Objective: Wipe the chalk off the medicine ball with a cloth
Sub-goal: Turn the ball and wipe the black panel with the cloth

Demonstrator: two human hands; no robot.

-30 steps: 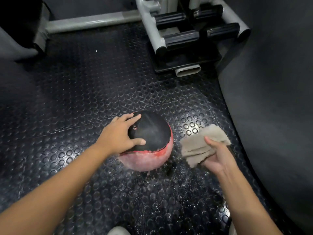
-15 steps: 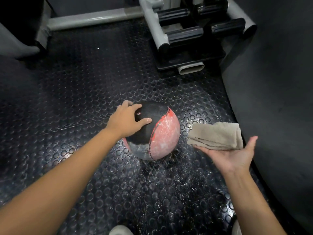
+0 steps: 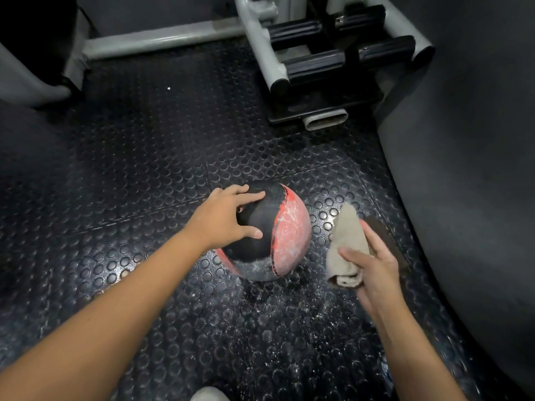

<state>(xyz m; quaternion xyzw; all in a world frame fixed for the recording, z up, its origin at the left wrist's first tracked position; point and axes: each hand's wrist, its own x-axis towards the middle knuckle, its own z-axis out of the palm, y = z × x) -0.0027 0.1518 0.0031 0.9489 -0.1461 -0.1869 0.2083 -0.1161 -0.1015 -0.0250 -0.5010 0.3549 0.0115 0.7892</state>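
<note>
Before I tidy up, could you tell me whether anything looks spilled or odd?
White chalk dust is scattered on the studded rubber floor near the medicine ball, whose red panel is chalk-smeared.

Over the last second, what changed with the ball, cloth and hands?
The left hand rolled the medicine ball so its chalky red panel swung up from the bottom to face the cloth. The right hand went from gripping the cloth to an open palm, then closed over it, upright beside the ball, not touching. Unchanged: left hand on the ball, ball on the floor.
</note>
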